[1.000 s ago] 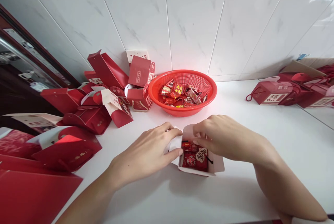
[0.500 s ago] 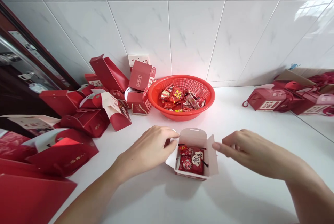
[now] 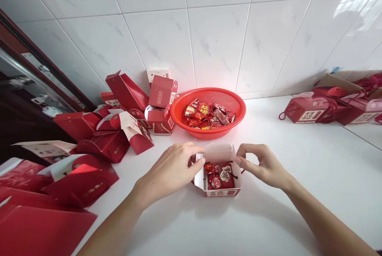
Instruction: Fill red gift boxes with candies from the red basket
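A small candy box (image 3: pixel 222 193), white inside and red outside, sits with its top flaps up on the white counter. Red-wrapped sweets (image 3: pixel 219 176) fill its bottom, some with dark cords around them. My left hand (image 3: pixel 174 170) is at the box's left flap, thumb and forefinger closed about its edge. On the other side, my right hand (image 3: pixel 262 164) pinches the right flap between thumb and forefinger. Behind the box stands a red plastic basket (image 3: pixel 209 132) holding more wrapped sweets (image 3: pixel 205 113).
Several red gift boxes (image 3: pixel 103 144) are heaped on the left, some with open lids. More red boxes with cord handles (image 3: pixel 307 108) stand at the far right near a cardboard carton (image 3: pixel 337 83). A white tiled wall (image 3: pixel 217 45) rises behind the counter (image 3: pixel 268 216).
My right hand has moved left and taken hold of the right flap, which now stands more upright. The left hand stays at the left flap. The view has shifted slightly.
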Motion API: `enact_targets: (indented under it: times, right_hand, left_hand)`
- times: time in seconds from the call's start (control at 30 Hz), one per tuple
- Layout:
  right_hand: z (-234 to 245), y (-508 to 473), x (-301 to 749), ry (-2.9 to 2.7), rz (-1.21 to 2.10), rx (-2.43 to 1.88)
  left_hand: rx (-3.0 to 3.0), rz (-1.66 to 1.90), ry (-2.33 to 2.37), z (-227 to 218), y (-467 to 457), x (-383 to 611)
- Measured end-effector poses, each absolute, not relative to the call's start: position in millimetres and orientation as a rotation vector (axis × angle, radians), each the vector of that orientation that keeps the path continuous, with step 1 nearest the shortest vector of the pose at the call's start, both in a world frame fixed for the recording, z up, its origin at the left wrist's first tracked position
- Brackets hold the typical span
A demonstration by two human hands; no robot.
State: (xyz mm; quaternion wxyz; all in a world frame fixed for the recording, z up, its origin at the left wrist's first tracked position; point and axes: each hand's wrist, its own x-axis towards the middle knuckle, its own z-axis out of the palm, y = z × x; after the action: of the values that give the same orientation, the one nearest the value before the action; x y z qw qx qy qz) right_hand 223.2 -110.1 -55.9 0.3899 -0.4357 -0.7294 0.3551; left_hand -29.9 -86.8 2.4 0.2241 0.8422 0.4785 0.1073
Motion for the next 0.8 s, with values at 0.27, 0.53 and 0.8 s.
enact_targets:
  times: [0.27,0.53,0.8]
  right_hand:
    - [-80.4,-106.8,217.3,-1.897,0.636,-0.902]
    - [-94.5,-106.3,212.9,-1.904,0.571,-0.908]
    - [-105.0,-107.3,205.6,-1.87,0.407,-0.866]
  left_hand:
    - [2.325,0.217,1.139,3.4,-88.6,-24.1]
    - [2.298,0.161,0.948,-1.0,-86.5,-22.9]
    - [2.376,0.032,0.914,1.1,-81.6,-29.4]
